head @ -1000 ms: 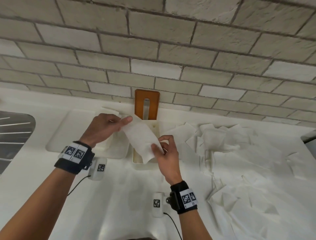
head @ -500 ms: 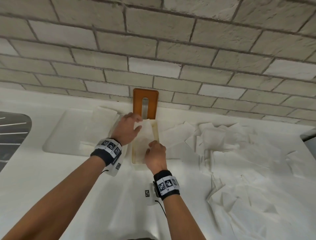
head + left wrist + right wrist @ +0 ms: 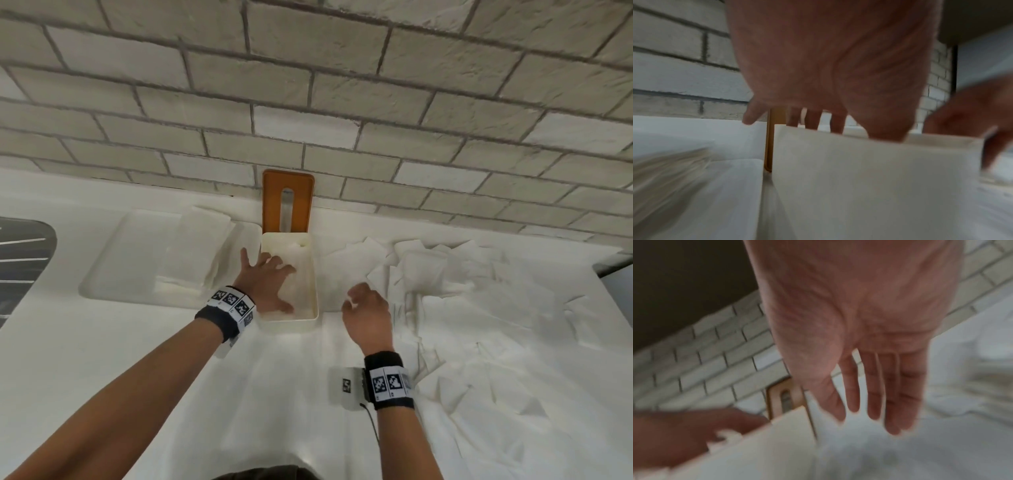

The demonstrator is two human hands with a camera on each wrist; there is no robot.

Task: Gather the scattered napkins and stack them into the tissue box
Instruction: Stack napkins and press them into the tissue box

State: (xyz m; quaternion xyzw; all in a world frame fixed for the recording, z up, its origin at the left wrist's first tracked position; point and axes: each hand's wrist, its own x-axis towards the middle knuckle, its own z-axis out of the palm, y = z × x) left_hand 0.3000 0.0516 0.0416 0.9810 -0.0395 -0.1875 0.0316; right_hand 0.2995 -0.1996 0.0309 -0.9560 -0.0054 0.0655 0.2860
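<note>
inside, left hand (image 3: 265, 286) fingers splayed flat on napkins in tissue box (image 3: 314, 274); right hand (image 3: 368, 313) relaxed, holding nothing.

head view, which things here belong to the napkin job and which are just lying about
Part of the job:
- open cream plastic tissue box
- scattered white paper napkins
- left hand pressing flat inside the box
- right hand, empty

Lying about:
- orange slotted lid leaning on the brick wall
- shallow white tray
</note>
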